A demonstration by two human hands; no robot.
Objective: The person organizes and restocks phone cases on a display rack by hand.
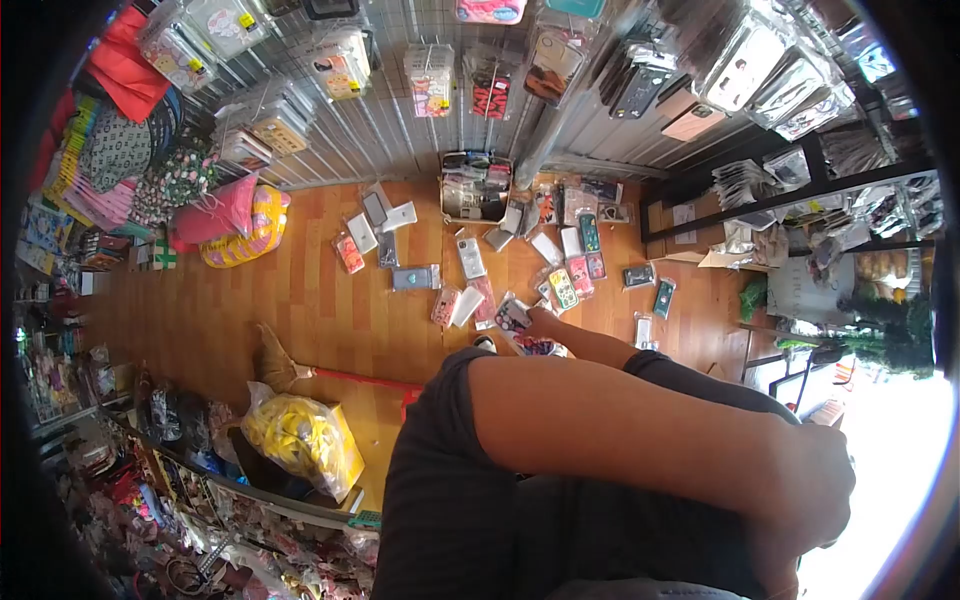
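My right hand (pixel 540 322) reaches down to the floor, its fingers closed at the edge of a packaged phone case (pixel 514 316) with a dark, patterned face. A colourful packaged item lies just below that hand, partly covered. Across the front of my body runs a bare forearm, ending at my left hand (pixel 815 490) by the bright right side; its fingers are folded out of sight. Around the right hand lie more phone cases: a yellow-green patterned case (pixel 563 288), a grey case (pixel 470 257) and a pink case (pixel 483 301).
A box of packaged cases (pixel 478 190) stands against the slatted wall. Cases also hang from wall hooks. Left are a pink and yellow cushion pile (pixel 240 225), a broom (pixel 280 360) and a plastic bag of yellow things (pixel 300 435). A black rack (pixel 780 205) stands right.
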